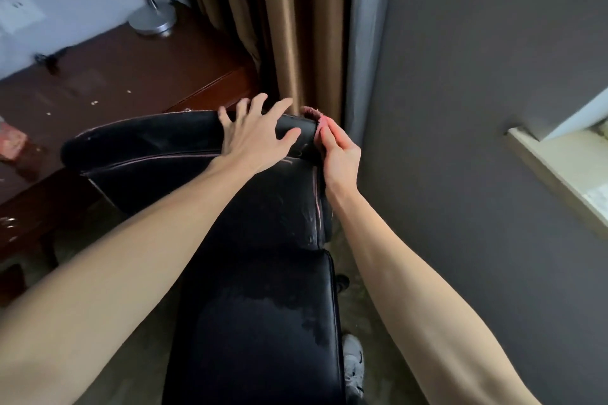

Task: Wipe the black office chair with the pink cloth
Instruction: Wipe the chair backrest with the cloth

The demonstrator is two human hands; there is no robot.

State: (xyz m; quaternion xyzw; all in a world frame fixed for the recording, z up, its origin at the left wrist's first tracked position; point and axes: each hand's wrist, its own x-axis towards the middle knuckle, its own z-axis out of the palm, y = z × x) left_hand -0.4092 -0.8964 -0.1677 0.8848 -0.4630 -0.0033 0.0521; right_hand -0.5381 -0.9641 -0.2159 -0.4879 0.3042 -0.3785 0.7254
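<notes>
Nearest the camera lies the seat of the black office chair (256, 322), its glossy leather-like skin showing a darker, damp-looking patch across the middle. Judging by that sheen, the surface is smooth and probably a little slippery where wet, so a flat, pressing stroke should serve better than a light flick. The padding looks soft and should give under pressure.

Farther on, the backrest rises to a rounded top edge. The left hand (253, 138) rests there, open with fingers spread, palm flat on the leather and gripping nothing; it seems to steady the chair, which would likely swivel or roll otherwise.

Just beside it, at the right corner of that top edge, the right hand (339, 154) is closed in a pinch on the pink cloth (314, 117), which wraps over the corner and touches it. The cloth looks light, limp and fuzzy; most of it is hidden behind the chair.

Beyond stand the brown counter (138, 76), 1 lamp base (152, 21) and the curtain (279, 26).
</notes>
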